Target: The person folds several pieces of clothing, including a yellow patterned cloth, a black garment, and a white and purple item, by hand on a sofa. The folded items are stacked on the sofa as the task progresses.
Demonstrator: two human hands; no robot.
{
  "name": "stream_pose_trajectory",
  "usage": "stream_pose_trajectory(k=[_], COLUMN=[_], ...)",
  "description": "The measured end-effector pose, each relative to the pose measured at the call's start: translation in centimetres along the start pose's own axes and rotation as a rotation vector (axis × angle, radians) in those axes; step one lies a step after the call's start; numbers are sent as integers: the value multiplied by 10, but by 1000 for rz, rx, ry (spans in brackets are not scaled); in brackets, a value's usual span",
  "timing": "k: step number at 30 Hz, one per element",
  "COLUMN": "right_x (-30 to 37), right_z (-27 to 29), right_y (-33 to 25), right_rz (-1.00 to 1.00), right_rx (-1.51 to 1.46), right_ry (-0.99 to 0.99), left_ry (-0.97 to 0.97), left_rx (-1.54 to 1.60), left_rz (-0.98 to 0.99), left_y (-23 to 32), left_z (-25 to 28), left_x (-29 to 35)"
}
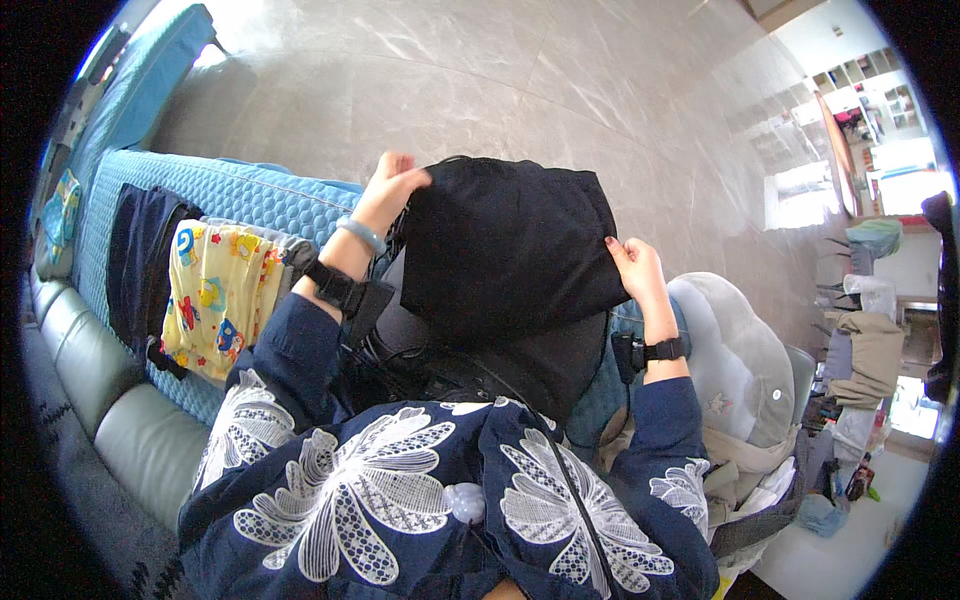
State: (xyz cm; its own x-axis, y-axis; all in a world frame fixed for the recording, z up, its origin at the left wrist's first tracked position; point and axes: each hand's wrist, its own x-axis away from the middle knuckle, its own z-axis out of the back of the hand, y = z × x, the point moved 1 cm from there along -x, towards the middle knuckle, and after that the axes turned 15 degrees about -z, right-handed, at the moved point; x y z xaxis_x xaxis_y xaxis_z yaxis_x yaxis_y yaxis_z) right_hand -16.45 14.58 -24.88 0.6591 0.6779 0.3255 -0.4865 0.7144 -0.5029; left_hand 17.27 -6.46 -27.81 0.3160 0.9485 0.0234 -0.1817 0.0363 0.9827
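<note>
A black cloth garment [510, 240] is spread over my lap, folded into a rough block; its exact kind cannot be made out. At its upper left corner my left hand [398, 178] grips the edge, slightly blurred, with the fingers partly hidden by cloth. My right hand [638, 268] pinches the right edge, thumb on top and fingers underneath. Beside my left arm lie a folded yellow patterned cloth [215, 290] and a dark navy folded garment [143, 260].
The folded clothes rest on a blue quilted sofa cover [265, 190]. A grey-white plush cushion [735, 350] stands at my right, above a bag [770, 500] of cloth. Grey tiled floor [500, 80] stretches ahead. At the far right is a cluttered table [815, 570].
</note>
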Motion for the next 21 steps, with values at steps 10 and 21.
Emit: stream_pose_trajectory(k=[10,21], right_x=[9,-24], right_z=[18,-3], right_y=[-11,-11], right_rz=[242,130], right_rx=[-450,22], right_ry=[-448,29], left_ry=[-341,-714], left_rx=[-375,-331], left_rz=[-539,197], left_y=[7,47], left_z=[-40,-20], left_x=[-37,-35])
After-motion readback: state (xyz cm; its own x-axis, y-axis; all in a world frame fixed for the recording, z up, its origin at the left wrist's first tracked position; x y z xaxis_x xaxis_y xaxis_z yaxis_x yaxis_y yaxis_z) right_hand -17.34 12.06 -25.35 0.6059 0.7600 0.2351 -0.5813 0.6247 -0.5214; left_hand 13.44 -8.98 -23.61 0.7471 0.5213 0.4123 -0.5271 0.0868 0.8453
